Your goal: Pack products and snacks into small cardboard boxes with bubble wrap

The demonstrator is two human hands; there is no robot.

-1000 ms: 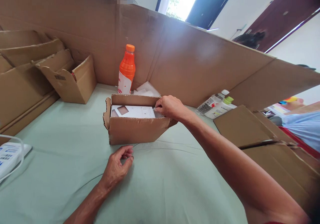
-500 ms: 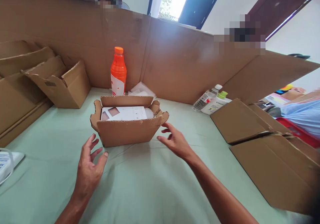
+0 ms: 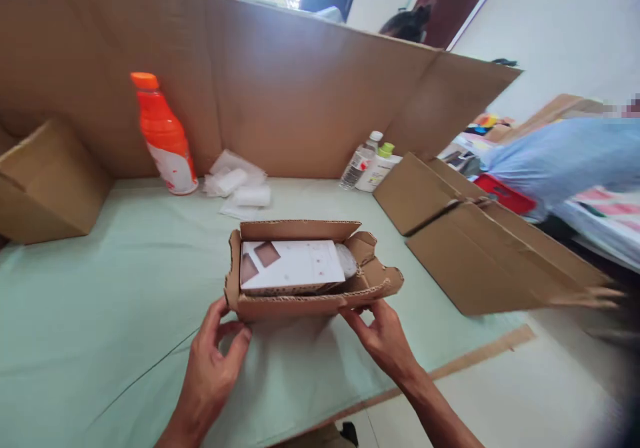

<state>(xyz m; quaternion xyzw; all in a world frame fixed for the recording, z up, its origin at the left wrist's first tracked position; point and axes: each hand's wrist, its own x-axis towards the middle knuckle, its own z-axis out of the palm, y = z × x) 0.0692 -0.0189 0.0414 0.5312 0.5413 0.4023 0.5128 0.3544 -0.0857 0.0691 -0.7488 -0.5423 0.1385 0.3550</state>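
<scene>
A small open cardboard box [image 3: 280, 307] sits on the pale green tabletop [image 3: 100, 288] right in front of me. Inside it lies a flat white carton with brown squares [image 3: 295, 265], and a clear plastic-wrapped item [image 3: 347, 259] is wedged at its right end. My left hand [image 3: 213, 365] grips the box's front left corner, thumb up beside the wall. My right hand [image 3: 383, 338] holds the front right corner under the bent side flap, fingertips on the cardboard.
An orange bottle [image 3: 165, 141] and white plastic packets [image 3: 240, 188] stand at the back, by a tall cardboard wall [image 3: 300, 95]. Two bottles [image 3: 370, 165] and flat cardboard sheets [image 3: 475, 248] lie right, a closed box [image 3: 50, 181] left. A person's blue sleeve [image 3: 560, 158] is at far right.
My right hand left the inside of the box. Both hands opened, then came to the box's front corners. The box now sits nearer to me, and my view has swung right.
</scene>
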